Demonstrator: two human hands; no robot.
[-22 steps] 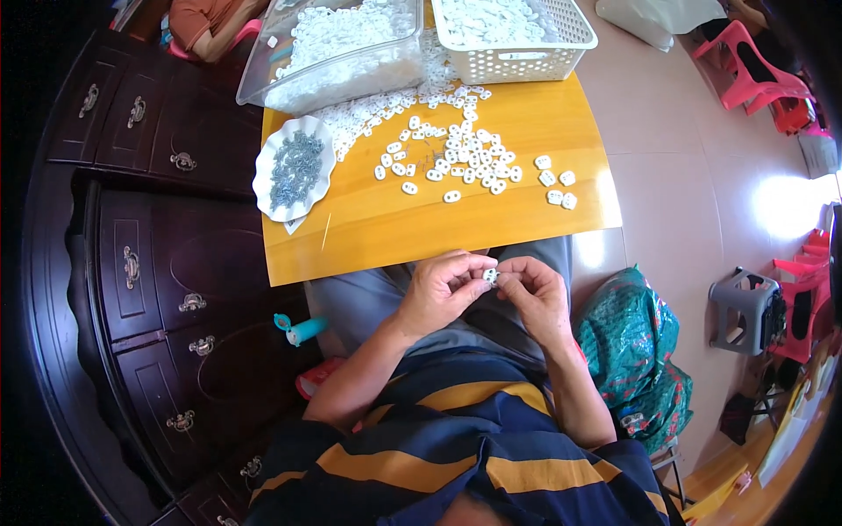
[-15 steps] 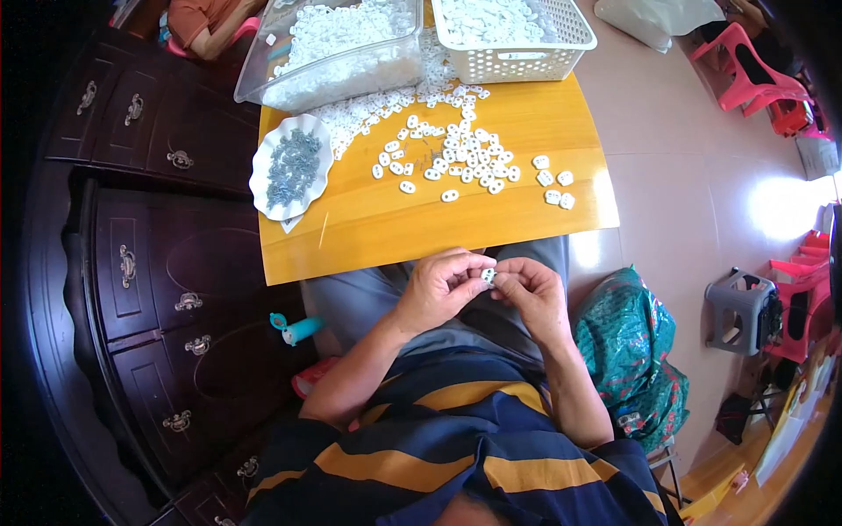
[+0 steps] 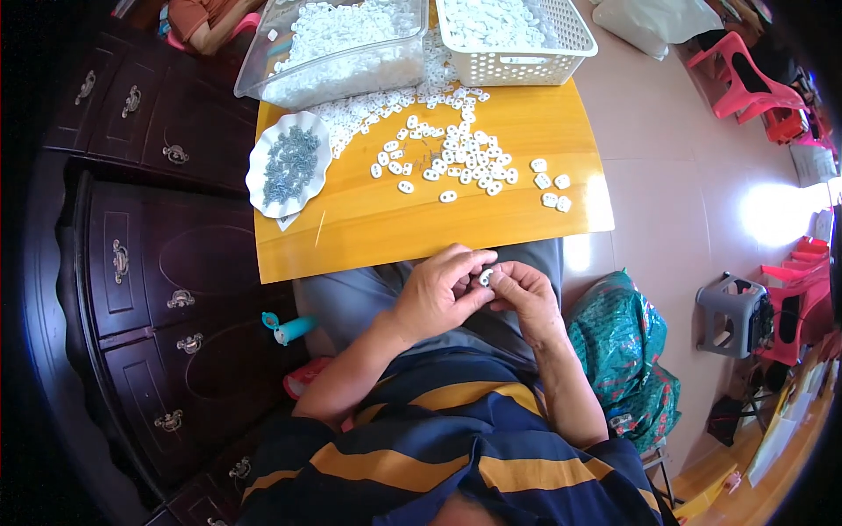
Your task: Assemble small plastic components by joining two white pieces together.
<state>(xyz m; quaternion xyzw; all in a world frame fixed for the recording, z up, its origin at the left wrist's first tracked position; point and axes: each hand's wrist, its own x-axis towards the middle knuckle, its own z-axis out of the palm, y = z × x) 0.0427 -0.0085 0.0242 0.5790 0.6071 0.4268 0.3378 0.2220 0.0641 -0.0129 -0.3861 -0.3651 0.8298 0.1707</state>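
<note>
Over my lap, just off the table's near edge, my left hand (image 3: pixel 441 294) and my right hand (image 3: pixel 526 298) meet fingertip to fingertip. Between them they pinch a small white plastic piece (image 3: pixel 485 277) with dark holes. Its underside is hidden by my fingers. In front of my hands, many similar white two-holed pieces (image 3: pixel 469 158) lie loose on the wooden table (image 3: pixel 403 232). A small group of white pieces (image 3: pixel 550 200) sits apart at the right. On the left, a scalloped white plate (image 3: pixel 261 193) holds a heap of small grey metal parts (image 3: pixel 294 162).
A clear bin (image 3: pixel 351 83) and a white perforated basket (image 3: pixel 517 70), both full of white pieces, stand at the table's far side. A green bag (image 3: pixel 618 342) is at my right. Dark drawers (image 3: pixel 175 263) line the left, near a turquoise bottle (image 3: pixel 294 329). Another person's arm (image 3: pixel 215 31) shows far left.
The white piece has turned between my fingertips, showing a different side. My right fingers have closed in a little around it. The view has shifted slightly.
</note>
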